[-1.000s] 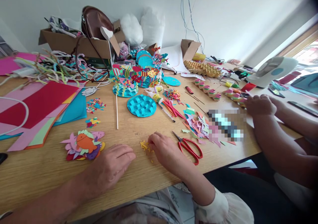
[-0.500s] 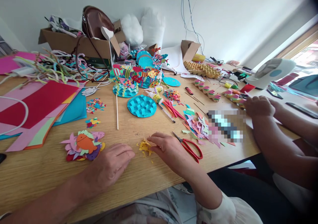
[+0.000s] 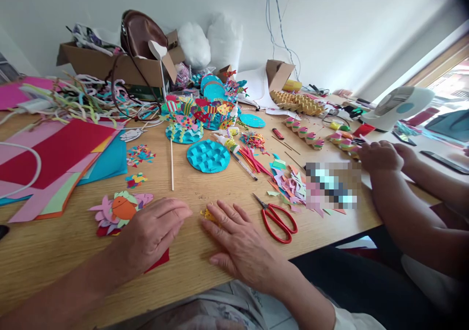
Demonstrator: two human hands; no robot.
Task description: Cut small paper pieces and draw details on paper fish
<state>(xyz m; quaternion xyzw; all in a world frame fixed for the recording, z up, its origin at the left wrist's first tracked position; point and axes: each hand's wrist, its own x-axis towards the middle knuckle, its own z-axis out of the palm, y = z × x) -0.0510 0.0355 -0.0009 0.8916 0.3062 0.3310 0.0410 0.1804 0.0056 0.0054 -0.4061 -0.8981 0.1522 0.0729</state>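
My right hand point(image 3: 234, 239) lies flat with its fingers spread, covering most of a small heap of yellow paper scraps point(image 3: 208, 215) on the table. Left of it, my left hand point(image 3: 156, 230) is cupped, its fingers pressed together; whatever they may hold is hidden. Below that palm a corner of dark red paper point(image 3: 160, 261) shows. Behind my left hand lies a pile of paper fish cutouts point(image 3: 102, 213), with an orange fish point(image 3: 124, 207) on top. Red-handled scissors point(image 3: 279, 221) rest just right of my right hand.
A blue woven paper disc point(image 3: 208, 156), a wooden stick point(image 3: 172, 166) and coloured paper scraps point(image 3: 291, 183) lie farther back. Sheets of coloured paper point(image 3: 62, 149) cover the left side. At the right, another person's hands point(image 3: 383, 156) are beside a folded paper strip point(image 3: 342, 144).
My right hand has flattened down over the yellow scraps, fingers spreading. My left hand has drawn slightly left and up, and the red paper corner now shows beneath it.
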